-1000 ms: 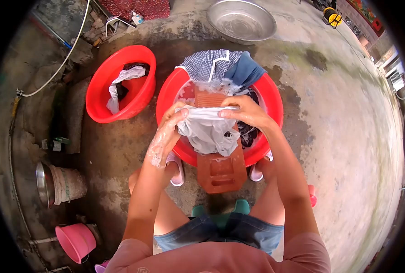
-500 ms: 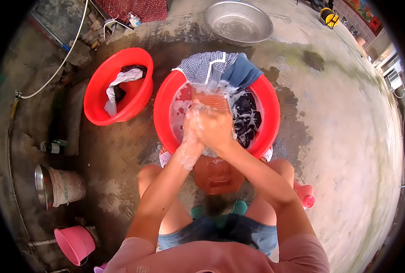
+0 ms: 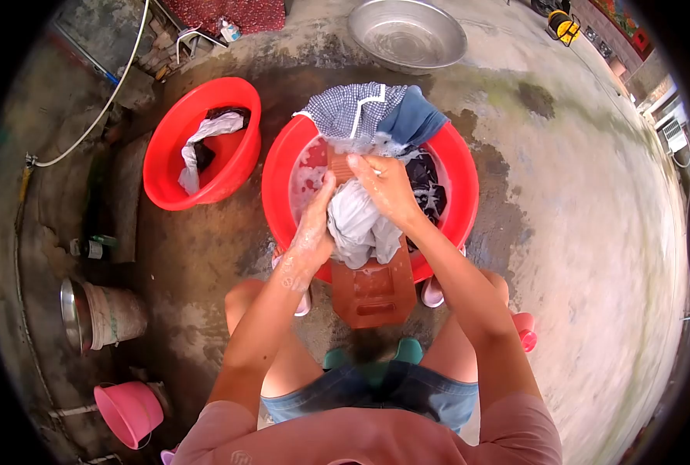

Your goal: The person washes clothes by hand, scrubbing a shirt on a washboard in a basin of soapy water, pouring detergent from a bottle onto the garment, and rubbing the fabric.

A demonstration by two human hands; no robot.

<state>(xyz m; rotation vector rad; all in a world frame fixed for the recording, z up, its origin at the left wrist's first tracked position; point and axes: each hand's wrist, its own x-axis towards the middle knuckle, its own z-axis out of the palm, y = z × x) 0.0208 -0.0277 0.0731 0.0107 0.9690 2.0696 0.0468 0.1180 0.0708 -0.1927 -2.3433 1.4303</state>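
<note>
A bunched, wet white cloth point(image 3: 354, 221) lies on a brown ridged washboard point(image 3: 372, 294) that slopes into a large red basin point(image 3: 277, 194). On the cloth's left side, my left hand point(image 3: 314, 225) has its fingers stretched out, with soap suds on the wrist. Over the cloth's upper right is my right hand point(image 3: 391, 190), fingers curled onto the fabric and thumb pointing up and left. Dark wet clothing point(image 3: 430, 194) sits in sudsy water at the basin's right. A checked garment point(image 3: 352, 108) and a blue cloth point(image 3: 412, 120) hang over its far rim.
A second red basin point(image 3: 159, 167) at the left holds white and black cloth. A metal basin point(image 3: 407, 35) stands beyond. At lower left are a pink bucket point(image 3: 132, 411) and a pale bucket point(image 3: 116, 314). A red bottle point(image 3: 524, 329) is by my right leg.
My hands, clasped together before, have come apart, the left to the lower left and the right slightly up. The white cloth now shows spread over the washboard between them.
</note>
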